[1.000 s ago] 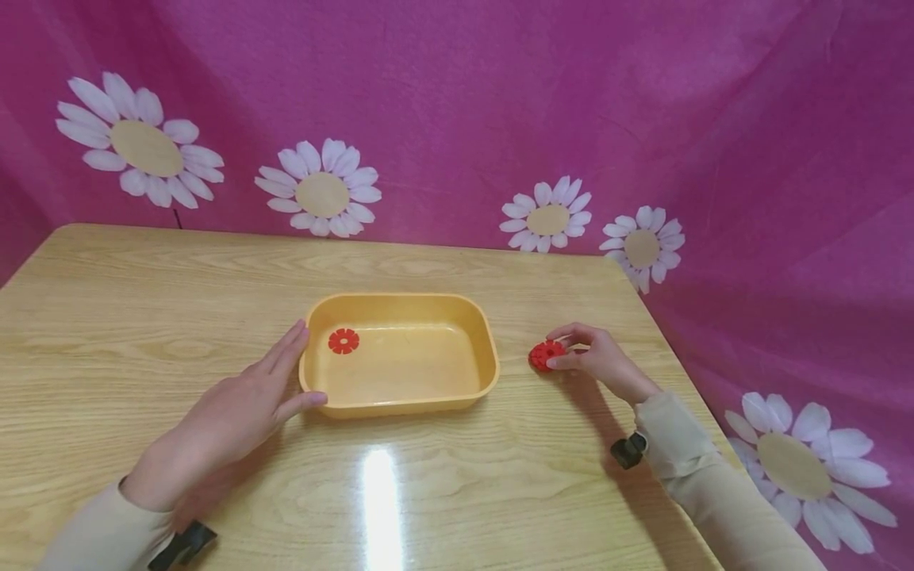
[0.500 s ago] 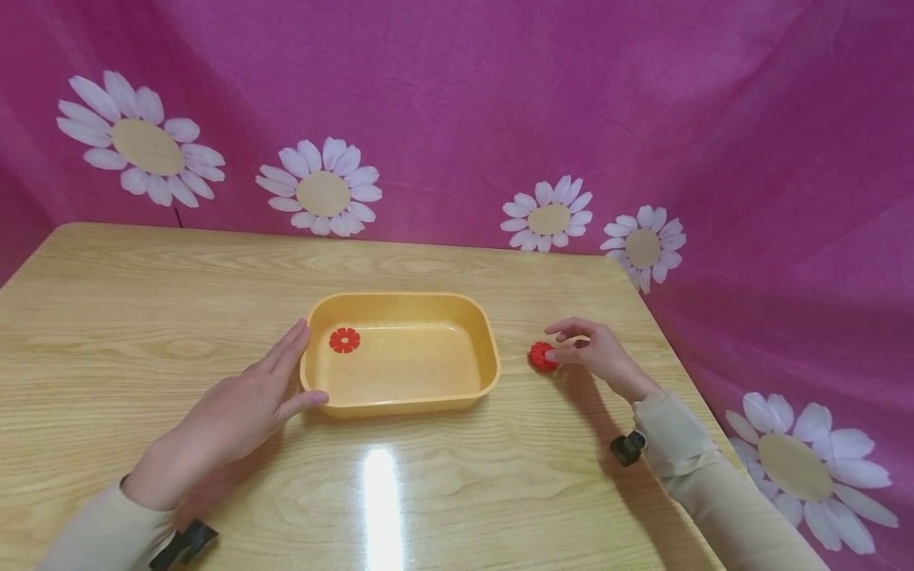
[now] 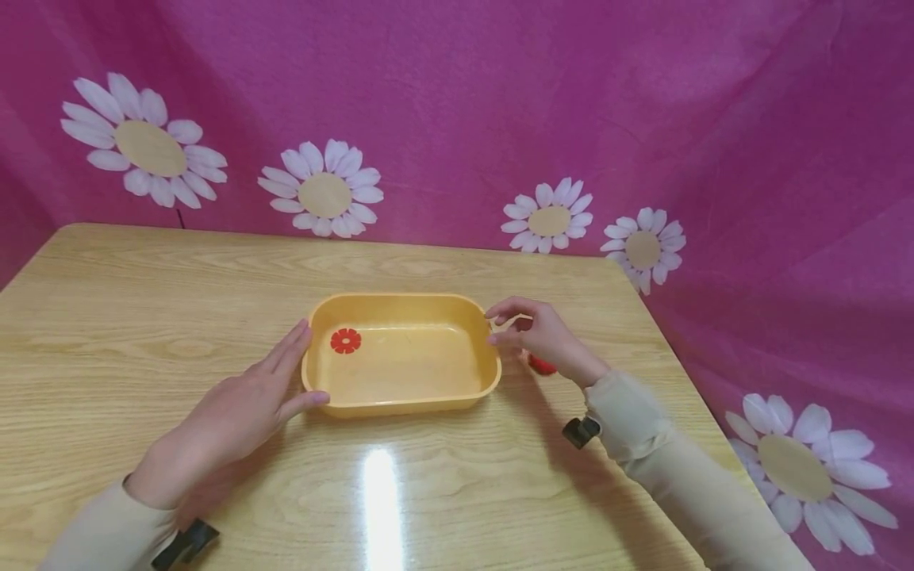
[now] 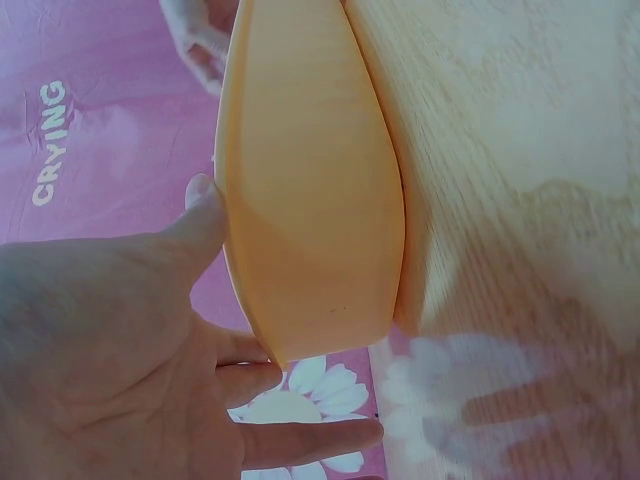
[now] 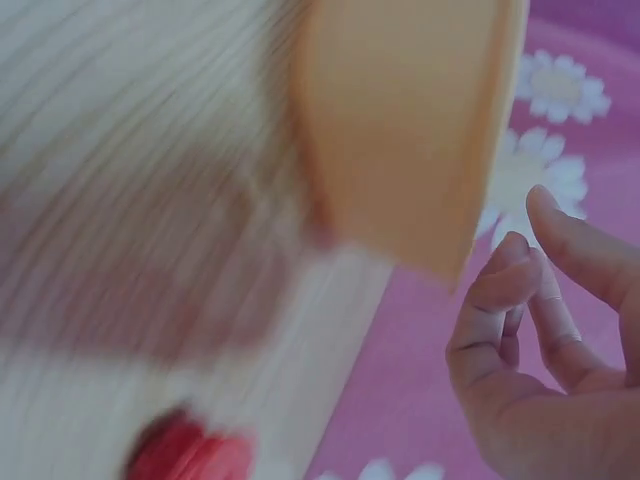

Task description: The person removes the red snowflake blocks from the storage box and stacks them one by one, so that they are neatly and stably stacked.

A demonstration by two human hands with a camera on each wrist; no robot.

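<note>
A yellow plastic tub (image 3: pixel 400 404) stands on the table, and a red notched plastic disc (image 3: pixel 346 341) with a central hole lies inside at its left. My left hand (image 3: pixel 228 420) rests on the tub's left end, thumb at the front corner, fingers fairly straight along the side. In the left wrist view its thumb and fingertips touch the tub's rim. My right hand (image 3: pixel 546 337) is at the tub's right rim. Its fingers are loosely bent, and the right wrist view shows nothing between thumb and fingertips. Below this hand lie red notched discs (image 3: pixel 540 365), partly hidden by it.
The pale wooden table (image 3: pixel 143 317) carries the tub. A magenta cloth (image 3: pixel 443 103) printed with white daisies hangs behind and along the right side. Black wrist straps show under both sleeves.
My right hand has left the red discs on the table and moved left to the tub's right rim. My left hand and the tub have stayed in place.
</note>
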